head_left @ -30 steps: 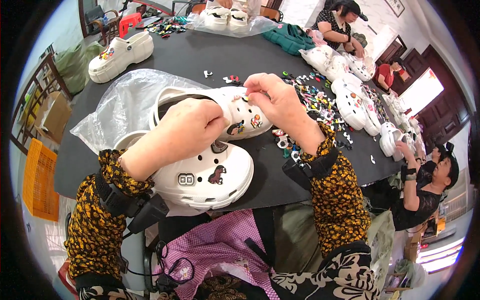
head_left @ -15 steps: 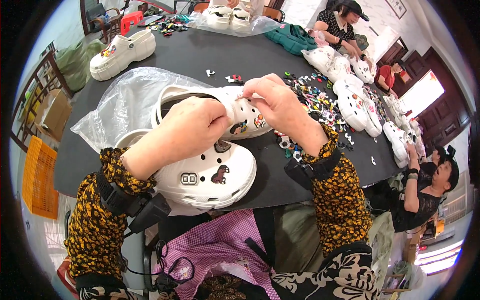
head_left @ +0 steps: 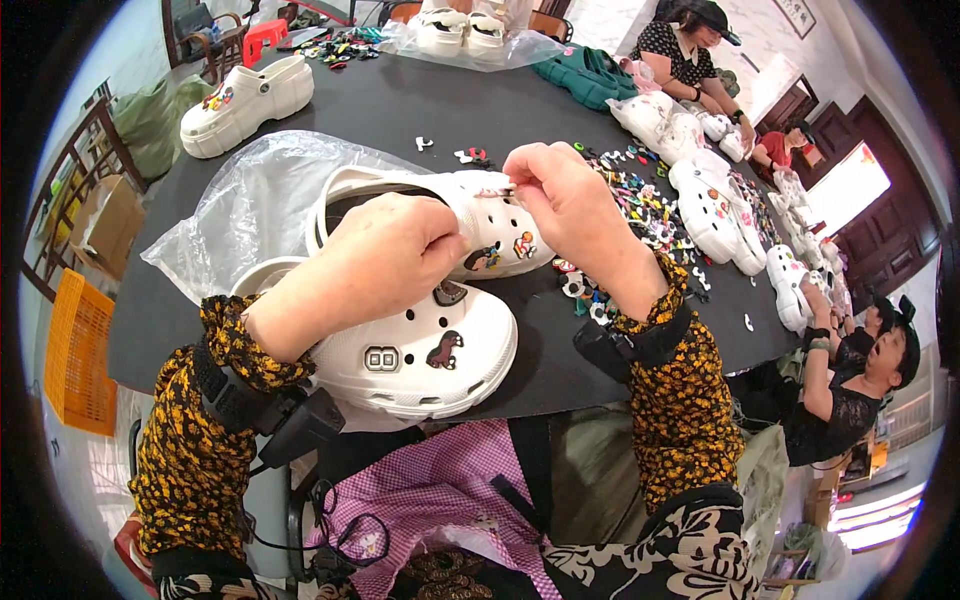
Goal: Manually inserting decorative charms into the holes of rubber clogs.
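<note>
Left hand: fingers curled, gripping the far white clog.
Right hand: fingertips pinched — seemingly on a small charm atop that clog.

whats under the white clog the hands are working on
The far white clog rests partly on a clear plastic bag over the black table. The left hand hides where it meets the near clog.

Left hand covers the middle of the far white clog; its heel strap runs out of sight under the knuckles. Whatever the right hand pinches on that clog is too small to identify. Charm pile near the table's right edge: individual shapes unreadable. Near clog's heel hidden by the left wrist.
</note>
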{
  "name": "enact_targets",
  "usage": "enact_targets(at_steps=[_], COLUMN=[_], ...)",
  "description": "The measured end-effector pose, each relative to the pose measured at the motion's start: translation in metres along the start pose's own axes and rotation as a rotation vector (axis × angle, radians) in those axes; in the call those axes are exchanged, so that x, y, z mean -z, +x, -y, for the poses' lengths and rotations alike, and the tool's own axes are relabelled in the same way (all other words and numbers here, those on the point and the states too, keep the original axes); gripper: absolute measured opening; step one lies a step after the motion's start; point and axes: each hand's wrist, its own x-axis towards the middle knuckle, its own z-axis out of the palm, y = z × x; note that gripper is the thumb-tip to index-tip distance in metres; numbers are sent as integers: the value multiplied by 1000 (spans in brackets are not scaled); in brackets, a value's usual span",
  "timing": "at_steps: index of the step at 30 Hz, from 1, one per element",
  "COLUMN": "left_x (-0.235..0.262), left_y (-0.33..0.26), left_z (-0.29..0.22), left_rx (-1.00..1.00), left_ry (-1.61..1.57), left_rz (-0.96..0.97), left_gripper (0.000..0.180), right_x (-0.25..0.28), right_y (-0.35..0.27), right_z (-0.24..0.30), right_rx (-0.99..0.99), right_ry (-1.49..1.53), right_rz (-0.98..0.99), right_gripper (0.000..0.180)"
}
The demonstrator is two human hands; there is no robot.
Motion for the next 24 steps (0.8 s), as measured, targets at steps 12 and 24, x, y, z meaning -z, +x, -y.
enact_targets(at_steps=[12,24], left_x=[-1,-1], left_y=[-1,0], left_z=[1,1], left_rx=[-22,-11], left_ry=[5,-26], left_rz=[-25,-17], left_gripper=[20,18], right_x=[0,-9], right_y=[-2,-10], right_z=[2,12], right_rx=[-16,156], right_ry=[-104,-262], right_rz=[-76,-41], right_gripper=[15,25])
